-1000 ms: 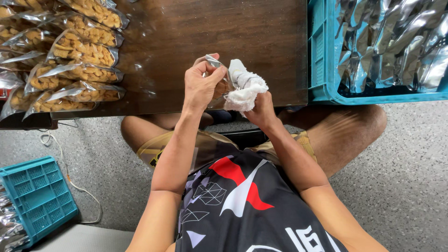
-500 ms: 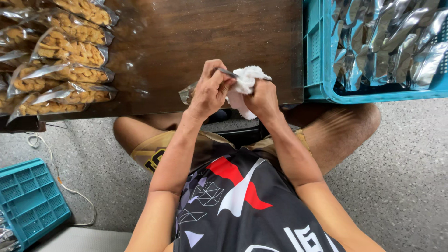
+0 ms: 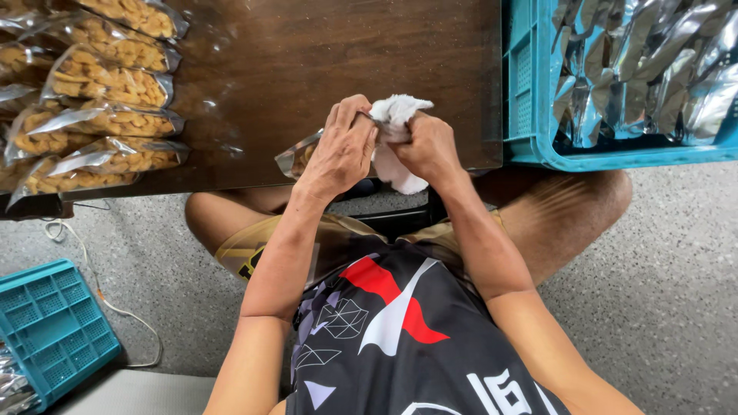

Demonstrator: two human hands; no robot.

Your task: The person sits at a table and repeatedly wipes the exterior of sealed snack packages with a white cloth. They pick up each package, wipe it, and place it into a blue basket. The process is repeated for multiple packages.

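Both hands had closed together since the earlier frame. Left hand [image 3: 342,150]: grip pinching a clear snack bag [image 3: 298,157] at the counter [image 3: 323,69] edge. Right hand [image 3: 429,146]: grip pressed around a white cloth [image 3: 396,115], touching the bag's top.

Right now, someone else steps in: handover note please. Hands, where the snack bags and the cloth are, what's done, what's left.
Left hand: gripping the clear plastic snack pouch at the near edge of the dark wooden table.
Right hand: pressing a crumpled white cloth against the top of that pouch.
Done, as it looks: a row of filled clear pouches of golden snacks lies on the table's left side.
Left: the pouch in hand is not yet set down. A teal plastic crate on the right holds silvery pouches; whether they await the same wiping cannot be told.
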